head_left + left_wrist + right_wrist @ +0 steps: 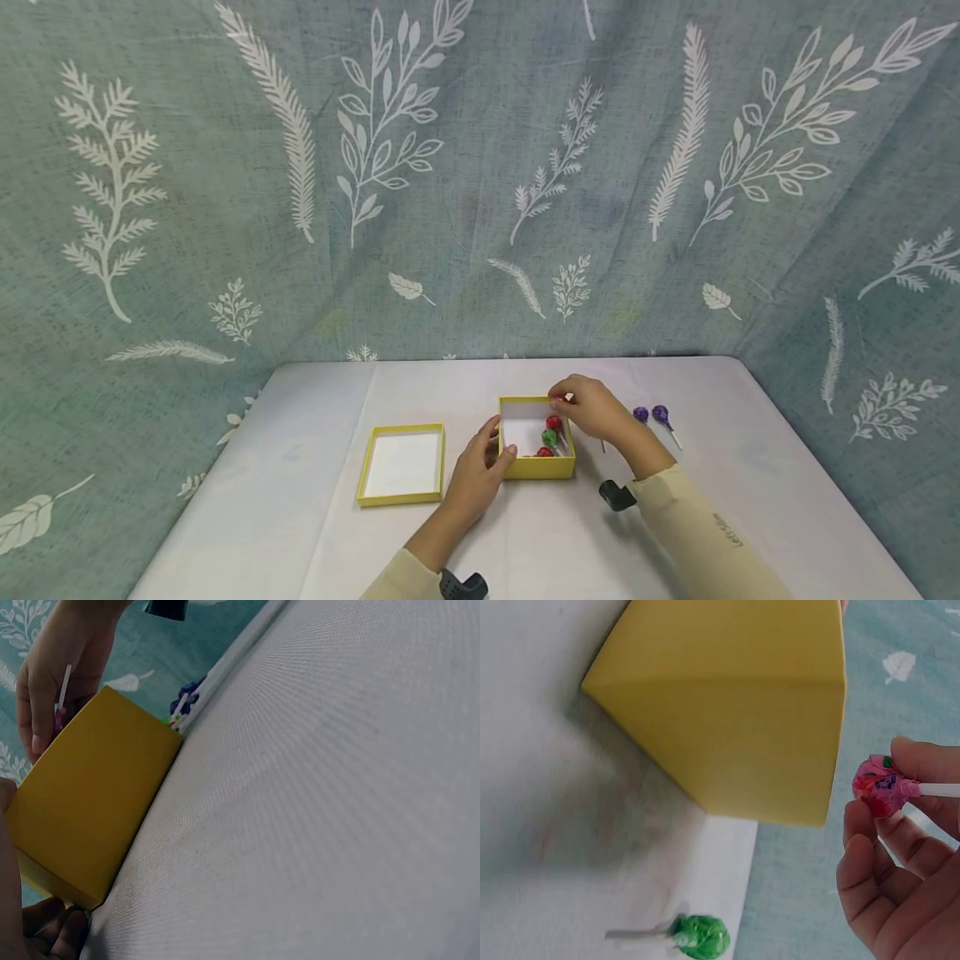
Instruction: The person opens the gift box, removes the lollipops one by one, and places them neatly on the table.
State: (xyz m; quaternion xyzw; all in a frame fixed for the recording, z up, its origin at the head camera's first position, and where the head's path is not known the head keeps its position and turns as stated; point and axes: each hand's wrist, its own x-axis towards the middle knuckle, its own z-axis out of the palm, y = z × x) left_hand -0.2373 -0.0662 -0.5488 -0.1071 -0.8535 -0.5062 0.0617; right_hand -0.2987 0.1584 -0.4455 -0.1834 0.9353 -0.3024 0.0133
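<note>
A yellow box [538, 469] with a white inside stands on the table. Along its right inner side lie several lollipops, among them a red one [553, 422] and a green one [550, 437]. My left hand [477, 465] grips the box at its front left corner, thumb at the front rim and fingers along the left side. Over the back right corner of the box, my right hand [592, 408] pinches a pink-wrapped lollipop [883, 785] by its candy end. In the right wrist view that candy is apart from the box wall, its white stick pointing away.
Left of the box lies a shallow yellow-rimmed lid [405, 464], white inside facing up. Two purple lollipops [660, 414] lie on the white table [300, 533] beyond my right forearm. A green lollipop [703, 936] lies beside the box. Patterned cloth [480, 183] hangs behind.
</note>
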